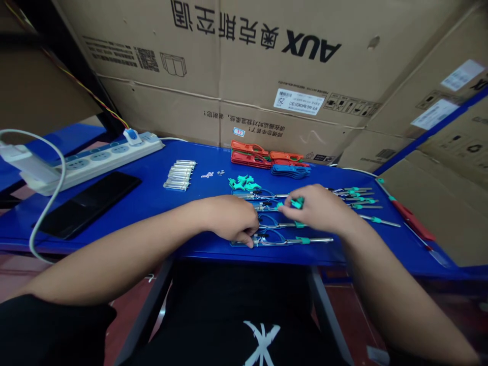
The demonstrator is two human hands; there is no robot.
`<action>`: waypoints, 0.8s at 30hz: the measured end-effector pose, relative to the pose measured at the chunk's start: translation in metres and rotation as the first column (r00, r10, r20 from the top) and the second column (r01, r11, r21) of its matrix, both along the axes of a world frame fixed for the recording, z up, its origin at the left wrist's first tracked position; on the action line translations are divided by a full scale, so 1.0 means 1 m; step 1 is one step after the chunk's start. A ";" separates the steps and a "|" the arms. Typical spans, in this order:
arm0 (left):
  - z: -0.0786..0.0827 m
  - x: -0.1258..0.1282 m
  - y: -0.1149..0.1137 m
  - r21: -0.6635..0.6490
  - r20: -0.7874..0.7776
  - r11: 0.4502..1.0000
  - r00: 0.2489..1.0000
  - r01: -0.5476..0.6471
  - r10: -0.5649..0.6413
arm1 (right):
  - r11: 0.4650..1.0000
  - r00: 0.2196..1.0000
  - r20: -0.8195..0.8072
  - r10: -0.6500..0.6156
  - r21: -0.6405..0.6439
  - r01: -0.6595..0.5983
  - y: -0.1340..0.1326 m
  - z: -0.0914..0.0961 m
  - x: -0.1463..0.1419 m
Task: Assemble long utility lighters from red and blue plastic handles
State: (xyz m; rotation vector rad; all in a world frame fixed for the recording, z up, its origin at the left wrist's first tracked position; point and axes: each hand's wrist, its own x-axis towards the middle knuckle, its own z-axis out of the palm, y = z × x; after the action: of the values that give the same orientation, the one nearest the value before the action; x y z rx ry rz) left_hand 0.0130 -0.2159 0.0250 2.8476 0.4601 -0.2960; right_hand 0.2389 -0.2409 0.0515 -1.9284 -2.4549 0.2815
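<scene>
My left hand point(235, 217) is closed, with its fingertips down at the clear-tube end of the nearest wired metal rod point(290, 241). What lies between those fingers is hidden. My right hand point(320, 207), slightly blurred, is closed on small green plastic clips point(297, 203) above the row. Several wired rods with blue and black leads lie side by side under and between my hands, with green clips on their shafts. Behind my left hand is a pile of loose green clips point(244, 183). More metal rods with green clips point(376, 220) lie to the right of my right hand.
Clear tubes point(180, 174) lie in a stack at left-centre. Red tools point(249, 154) and blue ones point(290, 170) are stacked against the cardboard point(183, 107). A black phone point(89, 203) and a power strip point(110, 158) occupy the left; a red-handled tool point(414, 221) lies right.
</scene>
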 end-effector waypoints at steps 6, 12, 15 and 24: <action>0.007 -0.020 0.023 -0.027 0.266 0.998 0.963 0.050 -0.040 | 0.982 0.981 -0.103 0.162 0.109 -0.151 0.087 -0.020 -0.029; 0.006 -0.053 0.072 0.179 0.389 0.887 0.859 -0.426 0.334 | 0.971 0.971 -0.035 0.235 0.063 -0.233 0.123 -0.028 -0.066; -0.004 -0.057 0.085 0.152 0.277 0.815 0.816 -0.559 0.508 | 0.967 0.967 -0.054 0.247 0.071 -0.244 0.130 -0.033 -0.070; -0.025 -0.046 0.091 0.027 0.226 0.799 0.782 -0.601 0.581 | 0.958 0.946 -0.155 0.283 0.089 -0.272 0.136 -0.049 -0.071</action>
State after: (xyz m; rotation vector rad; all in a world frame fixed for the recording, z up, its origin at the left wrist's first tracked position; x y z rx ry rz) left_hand -0.0333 -0.1249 -0.0004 2.5977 1.3088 0.1491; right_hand 0.1678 -0.1053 0.0022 -1.4648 -2.5819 0.3422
